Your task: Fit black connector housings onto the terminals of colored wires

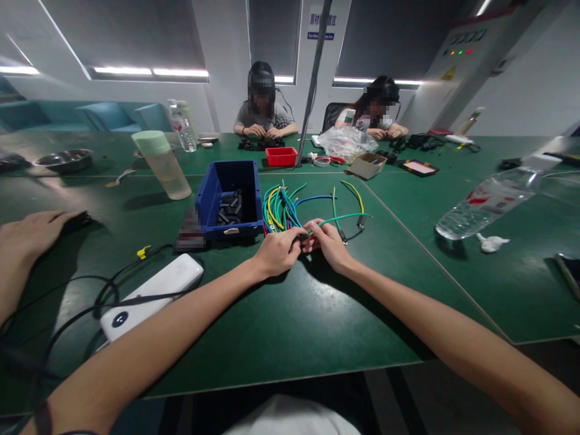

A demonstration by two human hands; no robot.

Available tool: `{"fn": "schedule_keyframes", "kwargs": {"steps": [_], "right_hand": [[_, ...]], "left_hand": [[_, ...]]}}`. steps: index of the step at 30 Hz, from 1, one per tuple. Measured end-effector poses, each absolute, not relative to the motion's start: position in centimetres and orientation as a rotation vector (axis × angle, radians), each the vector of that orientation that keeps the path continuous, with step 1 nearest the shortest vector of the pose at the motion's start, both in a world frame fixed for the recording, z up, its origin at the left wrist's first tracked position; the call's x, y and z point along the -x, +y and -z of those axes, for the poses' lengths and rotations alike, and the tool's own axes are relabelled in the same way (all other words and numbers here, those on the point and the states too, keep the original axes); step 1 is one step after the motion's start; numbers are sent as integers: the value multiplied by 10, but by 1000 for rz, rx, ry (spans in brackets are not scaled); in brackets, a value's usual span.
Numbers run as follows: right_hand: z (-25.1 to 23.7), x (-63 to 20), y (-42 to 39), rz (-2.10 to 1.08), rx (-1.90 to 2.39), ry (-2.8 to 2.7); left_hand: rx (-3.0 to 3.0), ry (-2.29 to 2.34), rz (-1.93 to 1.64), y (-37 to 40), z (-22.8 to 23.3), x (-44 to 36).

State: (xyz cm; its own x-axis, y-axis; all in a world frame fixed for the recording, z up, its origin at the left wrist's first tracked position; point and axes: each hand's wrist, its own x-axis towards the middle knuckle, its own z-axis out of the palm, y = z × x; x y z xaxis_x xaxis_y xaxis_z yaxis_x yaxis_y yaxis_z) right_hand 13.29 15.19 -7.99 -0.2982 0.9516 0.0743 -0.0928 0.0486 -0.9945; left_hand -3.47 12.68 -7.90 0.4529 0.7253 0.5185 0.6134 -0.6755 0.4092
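Hands [301,244]; bin [229,181], perhaps connectors [230,208].

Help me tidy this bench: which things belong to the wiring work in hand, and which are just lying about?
In use: left hand and right hand pinching a green wire; wire bundle; blue bin of black parts.

Lying about: power bank, tumbler, water bottle, crumpled tissue.
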Motion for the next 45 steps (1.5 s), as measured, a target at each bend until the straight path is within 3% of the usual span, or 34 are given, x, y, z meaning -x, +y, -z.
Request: {"fn": "schedule_keyframes", "kwargs": {"steps": [45], "right_hand": [[81, -134, 152, -1426, 924, -1404]], "left_hand": [[-2547, 1184, -991, 127, 79, 34]]}}
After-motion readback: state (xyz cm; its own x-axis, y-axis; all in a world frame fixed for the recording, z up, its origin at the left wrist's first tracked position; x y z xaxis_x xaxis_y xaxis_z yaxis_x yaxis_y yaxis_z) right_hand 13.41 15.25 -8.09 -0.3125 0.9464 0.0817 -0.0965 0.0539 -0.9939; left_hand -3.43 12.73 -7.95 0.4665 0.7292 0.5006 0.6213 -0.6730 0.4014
